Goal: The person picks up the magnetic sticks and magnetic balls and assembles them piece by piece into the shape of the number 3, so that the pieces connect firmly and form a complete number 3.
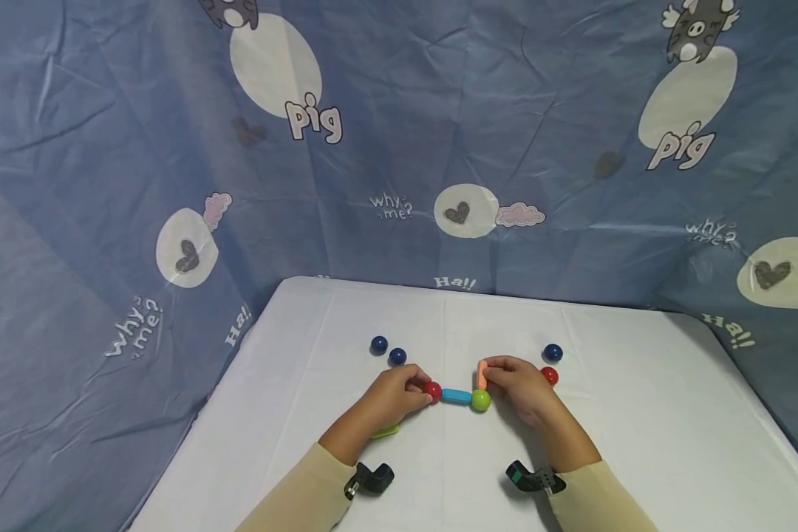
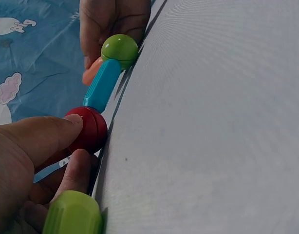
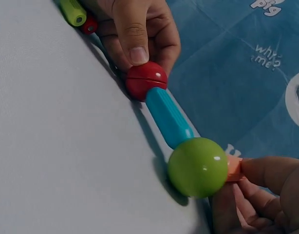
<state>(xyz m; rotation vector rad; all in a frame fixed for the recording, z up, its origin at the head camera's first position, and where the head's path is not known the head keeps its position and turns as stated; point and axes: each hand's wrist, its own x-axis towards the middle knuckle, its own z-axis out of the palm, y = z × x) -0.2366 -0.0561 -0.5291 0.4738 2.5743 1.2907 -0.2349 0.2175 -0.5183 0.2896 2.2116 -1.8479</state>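
Observation:
My left hand [image 1: 394, 393] pinches a red ball [image 1: 432, 391] between thumb and fingers. A light-blue rod [image 1: 456, 397] joins that ball to a green ball [image 1: 481, 400], as the right wrist view also shows. From the green ball an orange rod [image 1: 482, 374] points toward the back, its end touching the ball. Thumb and fingers of my right hand [image 1: 520, 384] grip this orange rod and cover part of it. Beside the left hand lies a green rod [image 2: 74, 214], mostly hidden in the head view. A red piece [image 3: 89, 25] shows next to it in the right wrist view.
Two dark-blue balls [image 1: 388, 351] lie behind the left hand. Another dark-blue ball [image 1: 553, 352] and a second red ball [image 1: 550, 376] are behind the right hand. Everything rests on a white-covered table [image 1: 638, 414], backed by a blue printed cloth [image 1: 386, 251].

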